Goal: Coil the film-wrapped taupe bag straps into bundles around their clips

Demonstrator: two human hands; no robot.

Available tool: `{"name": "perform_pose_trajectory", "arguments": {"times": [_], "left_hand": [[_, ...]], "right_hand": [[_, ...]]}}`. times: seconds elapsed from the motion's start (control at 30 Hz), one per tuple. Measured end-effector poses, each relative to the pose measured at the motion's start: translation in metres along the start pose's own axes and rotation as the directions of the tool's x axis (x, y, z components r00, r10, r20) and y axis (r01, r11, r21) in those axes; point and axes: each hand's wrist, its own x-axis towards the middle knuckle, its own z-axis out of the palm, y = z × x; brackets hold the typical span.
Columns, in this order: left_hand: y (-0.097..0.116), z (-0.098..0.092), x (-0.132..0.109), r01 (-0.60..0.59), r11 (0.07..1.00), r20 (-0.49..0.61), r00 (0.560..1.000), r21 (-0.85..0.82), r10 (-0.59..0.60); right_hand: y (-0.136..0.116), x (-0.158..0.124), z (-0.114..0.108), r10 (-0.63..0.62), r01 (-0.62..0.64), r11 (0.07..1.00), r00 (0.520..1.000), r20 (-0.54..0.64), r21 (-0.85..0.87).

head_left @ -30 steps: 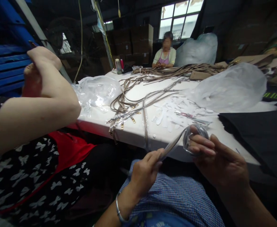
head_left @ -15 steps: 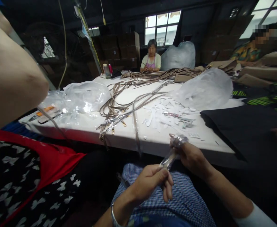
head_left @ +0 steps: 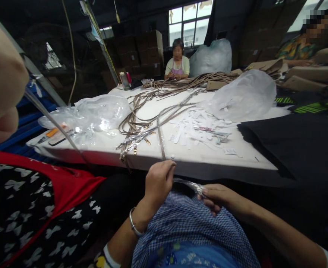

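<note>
My left hand (head_left: 158, 181) is closed, pinching the strap (head_left: 160, 139) that hangs over the near edge of the white table (head_left: 197, 163). My right hand (head_left: 217, 196) is closed on the clear plastic sleeve (head_left: 190, 184) stretched between both hands above my lap. Both hands sit just below the table edge, over my blue checked clothing (head_left: 192, 223). A silver bangle (head_left: 133, 225) is on my left wrist.
A bundle of tan straps (head_left: 137, 123), white paper slips (head_left: 193, 128) and clear plastic bags (head_left: 102, 111) lie on the table. A black cloth (head_left: 292, 141) covers its right part. A person's arm and patterned clothing (head_left: 27, 201) fill the left. Another person (head_left: 177, 63) sits at the far end.
My left hand rose to the strap at the table edge. My right hand dropped toward my lap, and the plastic sleeve now runs nearly level between them.
</note>
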Motion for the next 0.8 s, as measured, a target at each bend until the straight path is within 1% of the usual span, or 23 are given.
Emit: {"name": "perform_pose_trajectory", "arguments": {"times": [0.03, 0.07, 0.1, 0.13, 0.2, 0.27, 0.3, 0.33, 0.37, 0.4, 0.43, 0.47, 0.5, 0.53, 0.57, 0.6, 0.63, 0.67, 0.7, 0.73, 0.77, 0.8], "left_hand": [[0.002, 0.004, -0.006, -0.079, 0.996, 0.031, 0.996, -0.033, 0.08], [0.006, 0.01, -0.013, -0.141, 0.985, 0.08, 0.985, -0.101, 0.15], [0.01, 0.015, -0.02, -0.176, 0.968, 0.125, 0.972, -0.177, 0.2], [0.014, 0.021, -0.027, -0.183, 0.951, 0.157, 0.961, -0.248, 0.226], [0.022, 0.032, -0.034, -0.127, 0.924, 0.187, 0.961, -0.361, 0.206], [0.028, 0.041, -0.035, -0.01, 0.888, 0.211, 0.97, -0.461, 0.12], [0.03, 0.045, -0.033, 0.05, 0.859, 0.236, 0.968, -0.509, 0.083], [0.033, 0.048, -0.03, 0.103, 0.826, 0.262, 0.964, -0.555, 0.055], [0.034, 0.051, -0.028, 0.148, 0.79, 0.286, 0.958, -0.596, 0.036], [0.036, 0.053, -0.026, 0.187, 0.751, 0.309, 0.951, -0.633, 0.024], [0.038, 0.055, -0.026, 0.224, 0.706, 0.332, 0.943, -0.671, 0.016], [0.04, 0.056, -0.026, 0.263, 0.654, 0.359, 0.933, -0.709, 0.014], [0.042, 0.057, -0.027, 0.303, 0.597, 0.388, 0.922, -0.743, 0.014], [0.044, 0.057, -0.029, 0.344, 0.539, 0.416, 0.909, -0.769, 0.013], [0.046, 0.057, -0.031, 0.38, 0.489, 0.442, 0.897, -0.785, 0.012], [0.048, 0.057, -0.033, 0.411, 0.451, 0.464, 0.886, -0.792, 0.009], [0.05, 0.056, -0.035, 0.435, 0.427, 0.482, 0.876, -0.793, 0.002], [0.051, 0.055, -0.036, 0.457, 0.41, 0.498, 0.867, -0.79, -0.007], [0.053, 0.053, -0.037, 0.478, 0.394, 0.514, 0.857, -0.785, -0.016], [0.054, 0.05, -0.037, 0.502, 0.376, 0.534, 0.845, -0.779, -0.022], [0.055, 0.047, -0.036, 0.529, 0.355, 0.556, 0.831, -0.771, -0.029], [0.055, 0.043, -0.035, 0.557, 0.333, 0.58, 0.814, -0.761, -0.037]], "right_hand": [[-0.003, -0.003, 0.001, 0.016, -0.022, 0.988, 0.999, 0.043, 0.153], [-0.006, -0.007, 0.002, 0.007, -0.024, 0.965, 0.998, 0.069, 0.262], [-0.01, -0.01, 0.003, -0.015, -0.015, 0.941, 0.996, 0.086, 0.339], [-0.015, -0.013, 0.006, -0.041, 0.0, 0.918, 0.995, 0.096, 0.397], [-0.029, -0.019, 0.01, -0.11, 0.051, 0.881, 0.989, 0.098, 0.471], [-0.045, -0.022, 0.014, -0.214, 0.16, 0.846, 0.976, 0.05, 0.508], [-0.053, -0.023, 0.016, -0.28, 0.24, 0.826, 0.96, 0.003, 0.51], [-0.06, -0.023, 0.016, -0.354, 0.335, 0.803, 0.933, -0.058, 0.493], [-0.067, -0.023, 0.016, -0.427, 0.436, 0.776, 0.895, -0.128, 0.456], [-0.072, -0.021, 0.015, -0.496, 0.533, 0.748, 0.845, -0.202, 0.395], [-0.075, -0.019, 0.013, -0.56, 0.619, 0.723, 0.785, -0.266, 0.307], [-0.077, -0.017, 0.011, -0.619, 0.687, 0.7, 0.72, -0.314, 0.196], [-0.077, -0.014, 0.009, -0.67, 0.729, 0.681, 0.655, -0.348, 0.061], [-0.074, -0.01, 0.006, -0.715, 0.741, 0.665, 0.596, -0.366, -0.093], [-0.069, -0.007, 0.002, -0.757, 0.722, 0.641, 0.542, -0.365, -0.26], [-0.063, -0.003, -0.001, -0.802, 0.678, 0.597, 0.489, -0.343, -0.428], [-0.055, 0.001, -0.005, -0.843, 0.611, 0.533, 0.445, -0.304, -0.585], [-0.047, 0.005, -0.009, -0.877, 0.534, 0.451, 0.412, -0.245, -0.715], [-0.038, 0.009, -0.013, -0.902, 0.465, 0.355, 0.397, -0.168, -0.811], [-0.03, 0.013, -0.017, -0.912, 0.414, 0.265, 0.4, -0.088, -0.871], [-0.023, 0.016, -0.021, -0.907, 0.38, 0.199, 0.421, -0.023, -0.903], [-0.016, 0.019, -0.024, -0.89, 0.365, 0.164, 0.455, 0.023, -0.916]]}}
